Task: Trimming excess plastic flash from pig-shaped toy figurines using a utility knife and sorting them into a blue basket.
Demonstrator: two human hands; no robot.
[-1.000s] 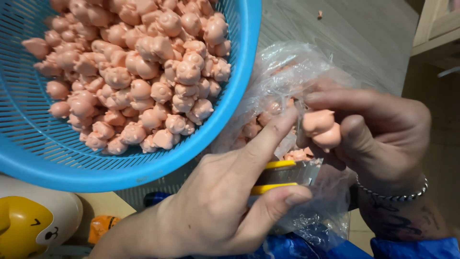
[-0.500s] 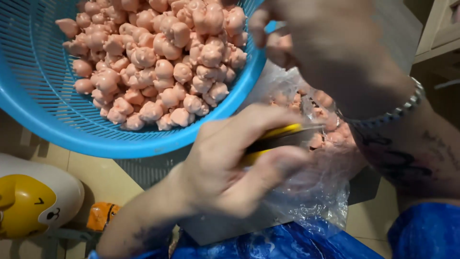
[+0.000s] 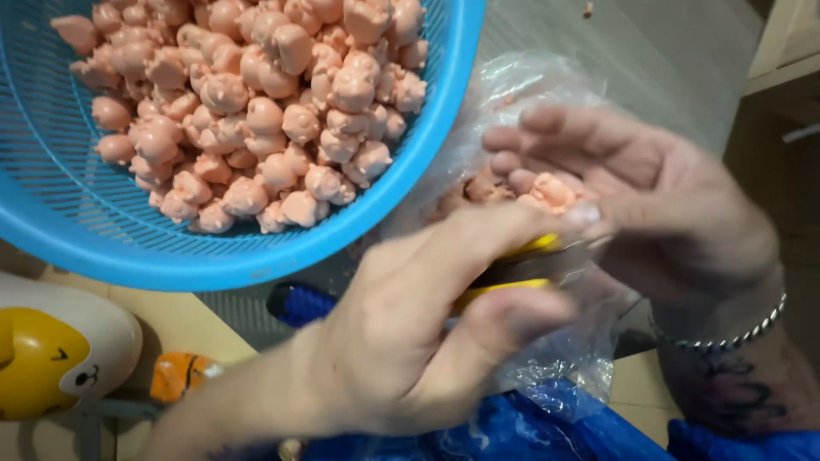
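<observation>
Head view looks straight down: the left hand [image 3: 401,341] is closed around a yellow-handled tool [image 3: 512,271], most likely a small cutter, fingers [image 3: 504,226] wrapped tight on the grips, with its tip pointing toward three o'clock. At two o'clock from it the right hand [image 3: 649,196] lies palm up with its fingers [image 3: 555,141] loosely curled, not clamped, cradling one small pink figure [image 3: 553,191] that rests against the fingertips just beside the tool's tip. A metal bracelet [image 3: 726,337] circles that wrist.

Under both hands spreads a clear plastic bag [image 3: 547,85] holding more pink figures, dimly seen through the film. At ten o'clock a blue mesh basket [image 3: 256,260] is heaped with many of the same pieces [image 3: 256,111], each a rounded little animal shape.

By its look, the figure is very light, smooth and probably slightly rubbery, so it could roll or squirt out of a loose palm; a pinch across its rounded body between thumb and forefinger would likely hold it best, leaving thin protruding bits free. The bag is limp and slippery and gives no support.

Blue crinkled sheeting [image 3: 512,431] lies at six o'clock, a yellow and white toy [image 3: 51,358] at eight o'clock.
</observation>
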